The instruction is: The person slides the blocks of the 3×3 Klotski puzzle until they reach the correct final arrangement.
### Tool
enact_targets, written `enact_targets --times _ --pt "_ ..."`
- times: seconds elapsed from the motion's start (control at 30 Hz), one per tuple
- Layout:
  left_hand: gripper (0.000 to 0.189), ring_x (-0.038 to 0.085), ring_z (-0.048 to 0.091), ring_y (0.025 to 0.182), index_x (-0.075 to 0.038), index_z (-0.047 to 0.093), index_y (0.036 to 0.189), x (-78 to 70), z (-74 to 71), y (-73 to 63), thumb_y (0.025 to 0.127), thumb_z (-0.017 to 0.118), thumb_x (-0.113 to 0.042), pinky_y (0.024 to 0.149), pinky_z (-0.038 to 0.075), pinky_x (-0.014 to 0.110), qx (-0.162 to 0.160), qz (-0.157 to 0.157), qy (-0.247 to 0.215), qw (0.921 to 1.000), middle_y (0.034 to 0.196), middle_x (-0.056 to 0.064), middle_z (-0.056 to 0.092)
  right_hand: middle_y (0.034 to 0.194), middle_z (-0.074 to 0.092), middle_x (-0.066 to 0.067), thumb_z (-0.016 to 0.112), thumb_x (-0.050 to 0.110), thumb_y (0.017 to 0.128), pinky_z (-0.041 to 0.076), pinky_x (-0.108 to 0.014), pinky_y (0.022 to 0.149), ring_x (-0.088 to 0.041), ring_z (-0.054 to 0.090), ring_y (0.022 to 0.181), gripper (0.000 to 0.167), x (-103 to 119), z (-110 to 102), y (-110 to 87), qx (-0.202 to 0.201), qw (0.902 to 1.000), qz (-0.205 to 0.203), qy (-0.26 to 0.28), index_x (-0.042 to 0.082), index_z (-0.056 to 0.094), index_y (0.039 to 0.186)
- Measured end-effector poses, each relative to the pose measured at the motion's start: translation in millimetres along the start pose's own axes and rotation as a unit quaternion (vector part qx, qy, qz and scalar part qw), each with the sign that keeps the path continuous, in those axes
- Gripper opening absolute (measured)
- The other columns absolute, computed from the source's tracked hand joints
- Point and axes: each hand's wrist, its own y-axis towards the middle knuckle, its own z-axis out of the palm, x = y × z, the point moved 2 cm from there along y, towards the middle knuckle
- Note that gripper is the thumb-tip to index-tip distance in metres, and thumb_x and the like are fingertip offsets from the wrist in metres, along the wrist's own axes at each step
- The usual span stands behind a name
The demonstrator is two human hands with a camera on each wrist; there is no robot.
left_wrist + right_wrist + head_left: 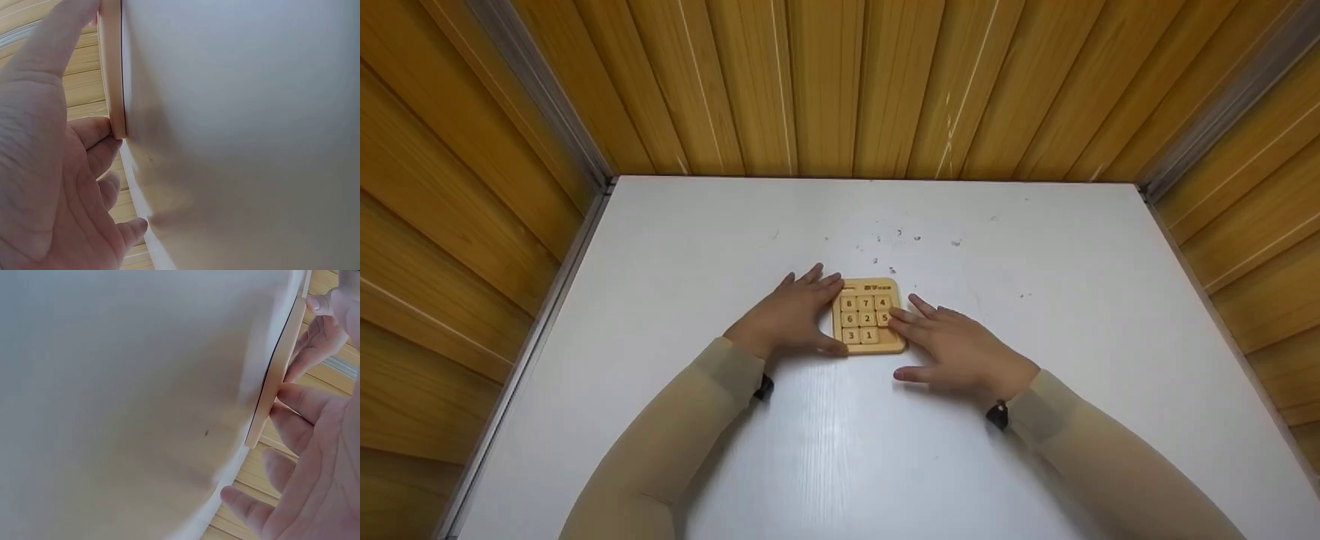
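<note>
Rising from the bottom edge of the head view, the left sleeve (652,442) and the right sleeve (1117,450) are lying nearest the camera, both tan and both slanting inward. Yellow-brown panelled walls (825,82) are filling the top and both sides of the frame. Between them, a white table (780,465) is spreading across the middle and the bottom, and grey metal rails (540,82) are running down the upper left and upper right corners.

Just right of the frame's centre, the left hand (787,311) is gripping a wooden number board (877,349) along its left side, the thumb pressing at the lower left corner and the forefinger at the upper left. To the right, the right hand (960,349) is spreading its fingers, with two fingertips touching the right-hand tile of the middle row and the thumb stretching out over the table, apart from the board. The board is lying on the table; both wrist views are showing it edge-on, at the upper left in the left one and at the right in the right one.

A black band (997,415) is circling each wrist. Small square tiles (867,318) are sitting in rows: 8, 7, 4; then 6, 2, 5; then 3, 1. Dark specks (917,238) are dotting the table above the board.
</note>
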Motion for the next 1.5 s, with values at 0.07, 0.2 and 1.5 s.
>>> enact_targets --times 0.07,0.2,1.5 --pt "0.132 0.021 0.004 0.181 -0.021 0.025 0.182 -0.2 0.1 0.5 0.081 0.090 -0.077 0.149 0.007 0.055 0.002 0.000 0.001 1.0000 0.190 -0.011 0.021 0.189 0.027 0.008 0.057 0.083 0.103 0.027 -0.061 0.144 -0.030 0.013 0.180 0.100 0 0 0.8 0.001 1.0000 0.002 -0.003 0.021 0.037 0.178" --pt "0.132 0.022 0.004 0.181 -0.021 0.023 0.182 -1.9 0.8 -0.4 0.082 0.090 -0.077 0.149 0.007 0.056 0.009 0.001 0.000 1.0000 0.190 -0.010 0.020 0.188 0.029 0.006 0.058 0.082 0.103 0.028 -0.061 0.144 -0.031 0.015 0.180 0.100 2 2 1.1 0.001 0.9999 0.001 -0.011 0.019 0.038 0.178" --pt "0.130 0.021 0.003 0.181 -0.023 0.024 0.182 -0.9 -2.7 -3.2 0.083 0.091 -0.073 0.149 0.006 0.056 0.001 0.006 -0.015 0.9999 0.190 -0.010 0.021 0.189 0.026 0.007 0.055 0.083 0.104 0.025 -0.060 0.145 -0.026 0.017 0.179 0.098 20 8 -2.5 -0.001 0.9979 -0.049 -0.043 0.022 0.037 0.178"
